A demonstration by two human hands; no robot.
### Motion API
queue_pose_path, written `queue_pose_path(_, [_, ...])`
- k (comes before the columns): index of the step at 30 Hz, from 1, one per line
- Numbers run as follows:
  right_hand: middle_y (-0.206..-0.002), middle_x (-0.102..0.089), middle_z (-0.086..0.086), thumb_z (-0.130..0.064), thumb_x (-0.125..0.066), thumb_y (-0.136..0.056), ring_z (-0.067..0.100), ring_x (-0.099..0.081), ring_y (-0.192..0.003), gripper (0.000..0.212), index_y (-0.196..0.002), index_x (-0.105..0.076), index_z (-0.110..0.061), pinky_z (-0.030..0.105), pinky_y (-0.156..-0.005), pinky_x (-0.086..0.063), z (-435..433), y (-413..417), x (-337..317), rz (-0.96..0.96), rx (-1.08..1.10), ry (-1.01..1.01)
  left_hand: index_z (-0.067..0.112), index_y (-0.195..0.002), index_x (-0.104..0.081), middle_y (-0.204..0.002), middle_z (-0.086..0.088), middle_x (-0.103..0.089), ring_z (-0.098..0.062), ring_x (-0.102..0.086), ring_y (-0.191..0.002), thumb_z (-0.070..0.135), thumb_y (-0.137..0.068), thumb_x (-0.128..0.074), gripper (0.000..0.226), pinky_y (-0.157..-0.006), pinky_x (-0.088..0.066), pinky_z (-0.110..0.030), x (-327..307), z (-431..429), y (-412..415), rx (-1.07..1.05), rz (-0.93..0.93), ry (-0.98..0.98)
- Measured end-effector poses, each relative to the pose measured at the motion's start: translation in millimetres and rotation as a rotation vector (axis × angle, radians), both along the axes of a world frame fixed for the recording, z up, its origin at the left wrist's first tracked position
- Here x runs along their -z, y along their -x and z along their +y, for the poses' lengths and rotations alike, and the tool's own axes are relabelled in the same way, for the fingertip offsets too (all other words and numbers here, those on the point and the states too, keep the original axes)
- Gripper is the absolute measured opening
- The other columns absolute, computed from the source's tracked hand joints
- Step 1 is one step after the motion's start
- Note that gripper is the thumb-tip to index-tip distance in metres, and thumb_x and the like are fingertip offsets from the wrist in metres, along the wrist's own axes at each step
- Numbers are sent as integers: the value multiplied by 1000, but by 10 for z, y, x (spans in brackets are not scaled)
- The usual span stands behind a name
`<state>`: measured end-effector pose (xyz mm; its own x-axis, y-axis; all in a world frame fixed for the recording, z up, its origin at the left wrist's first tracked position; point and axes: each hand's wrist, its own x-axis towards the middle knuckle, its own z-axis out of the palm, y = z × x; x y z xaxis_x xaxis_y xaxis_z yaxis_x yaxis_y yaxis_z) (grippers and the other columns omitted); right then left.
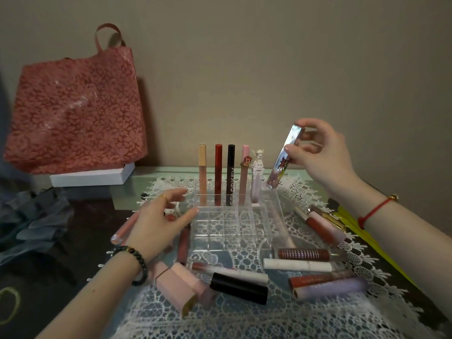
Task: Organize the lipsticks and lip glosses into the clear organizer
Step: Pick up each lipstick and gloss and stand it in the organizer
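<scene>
The right hand (318,150) pinched a mirrored lip gloss (285,155) between thumb and fingertips, tilted, with the clear organizer (232,231) just below them. The left hand (159,216) had its fingers loosely spread, thumb near the organizer's edge. Lowered aslant, the gloss could topple the white tube (257,177) standing beside it.

At centre left the left hand (156,223) covers much of a pink gloss tube (124,228), the right hand (322,152) hides the far side of the mirrored tube (280,166), and the grey cloth (31,216) at the left edge is blurred and cropped.
</scene>
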<state>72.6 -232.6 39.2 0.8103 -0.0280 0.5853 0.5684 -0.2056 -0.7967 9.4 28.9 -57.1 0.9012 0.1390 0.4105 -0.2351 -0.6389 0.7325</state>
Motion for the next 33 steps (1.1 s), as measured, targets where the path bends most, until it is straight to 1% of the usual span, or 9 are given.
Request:
queue_pose_path(2, [-82, -54, -3, 3, -67, -75, 11, -59, -65, 40, -101, -55, -25, 25, -65, -57, -5, -110, 18, -19, 12, 49, 36, -126, -43, -108, 21, -55, 3, -58, -75, 65, -63, -50, 70, -54, -45, -8, 41, 25, 5, 48, 47, -160])
queue_pose_path(4, [-84, -54, -3, 4, -67, -75, 4, -58, -64, 41, -102, -55, -26, 19, -65, -56, -5, -201, 48, -21, 8, 85, 36, -131, -39, -110, 18, -57, -1, -60, -83, 74, -59, -42, 81, -68, -46, -12, 57, 46, 5, 84, 55, -248])
queue_pose_path(9, [-95, -57, 3, 2, -65, -78, 6, -58, -73, 43, -107, -54, -27, 23, -75, -52, -40, -331, 127, -23, 2, 146, 47, -132, -25, -113, 27, -49, 19, -47, -87, 80, -53, -43, 87, -73, -37, 2, 57, 60, 28, 177, 108, -251])
queue_pose_path(13, [-98, -55, -4, -1, -64, -80, -6, -59, -71, 42, -107, -54, -32, 16, -70, -53, -47, -378, 190, 9, -24, 195, 46, -135, -13, -130, 15, -49, 7, -49, -100, 83, -48, -46, 100, -79, -37, -5, 72, 79, 28, 197, 186, -314])
queue_pose_path(15, [-100, -54, -3, -1, -64, -80, -2, -60, -75, 42, -104, -53, -34, 17, -71, -52, -41, -399, 219, 21, -42, 210, 43, -138, -9, -132, 16, -46, 7, -46, -104, 84, -45, -47, 109, -83, -37, -7, 66, 78, 35, 215, 208, -338])
queue_pose_path(17, [-101, -54, -3, 1, -62, -80, 4, -59, -80, 43, -101, -53, -36, 15, -69, -52, -44, -417, 249, 48, -90, 230, 39, -140, -7, -134, 12, -46, 0, -48, -110, 84, -42, -50, 116, -93, -42, -21, 71, 84, 38, 221, 228, -356])
queue_pose_path(22, [-104, -55, -11, 0, -64, -80, 1, -60, -79, 49, -97, -51, -44, 6, -67, -48, -60, -441, 291, 74, -162, 314, 41, -137, -2, -133, 9, -48, -4, -51, -110, 78, -46, -55, 112, -95, -44, -30, 82, 82, 35, 235, 220, -366])
queue_pose_path(28, [-102, -53, -13, -2, -64, -79, -3, -60, -76, 47, -103, -52, -41, 7, -69, -46, -71, -482, 333, 95, -164, 368, 34, -141, -9, -138, 11, -43, 0, -42, -122, 71, -53, -56, 106, -101, -35, -22, 105, 94, 7, 229, 171, -335])
queue_pose_path(33, [-101, -52, -3, 1, -63, -80, -4, -58, -68, 44, -109, -54, -31, 11, -76, -47, -58, -484, 351, 105, -183, 342, 38, -138, -6, -138, 18, -40, 10, -36, -117, 70, -54, -56, 103, -95, -29, -8, 103, 85, 10, 222, 162, -343])
